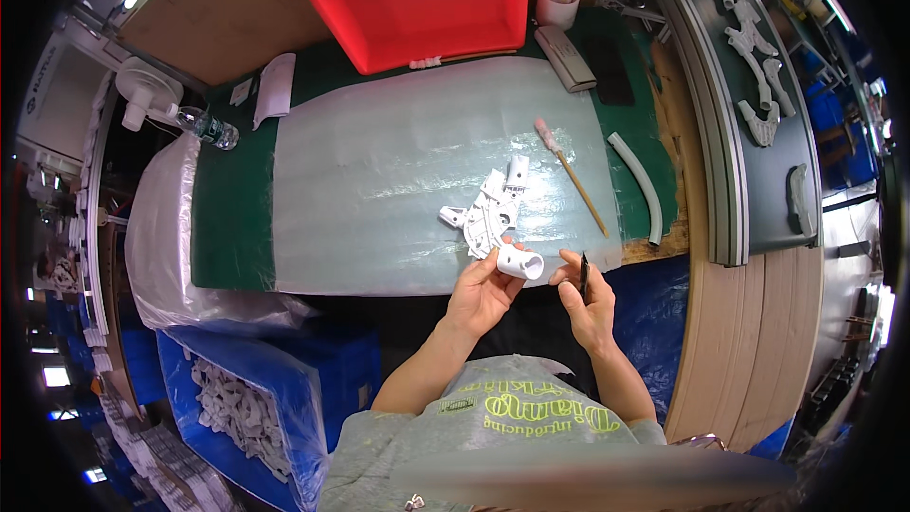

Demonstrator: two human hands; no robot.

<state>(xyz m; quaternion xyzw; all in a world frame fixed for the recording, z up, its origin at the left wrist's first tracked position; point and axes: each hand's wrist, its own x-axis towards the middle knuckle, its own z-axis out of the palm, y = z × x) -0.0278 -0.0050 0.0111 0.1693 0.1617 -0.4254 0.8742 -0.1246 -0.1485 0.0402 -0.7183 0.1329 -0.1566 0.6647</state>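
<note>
My left hand (pixel 482 301) is closed around the near end of a white branched plastic fitting (pixel 489 213), by its short round tube with a hole in the side. The fitting's ribbed body and other sockets reach away over the film-covered tabletop. To the right of the tube end, my right hand (pixel 591 308) grips a slim black tool (pixel 584 271) between thumb and fingers; its exact kind is too small to tell. The tool is apart from the fitting. Farther off lies a wooden stick (pixel 580 192) with a pink wrapped tip.
A curved white tube (pixel 639 185) lies at the table's right. Along the back are a red bin (pixel 427 9), a jar (pixel 557 2) and a grey case (pixel 566 57). A water bottle (pixel 210 128) lies left. White parts fill a lined blue crate (pixel 308 408); others rest on the conveyor (pixel 706 62).
</note>
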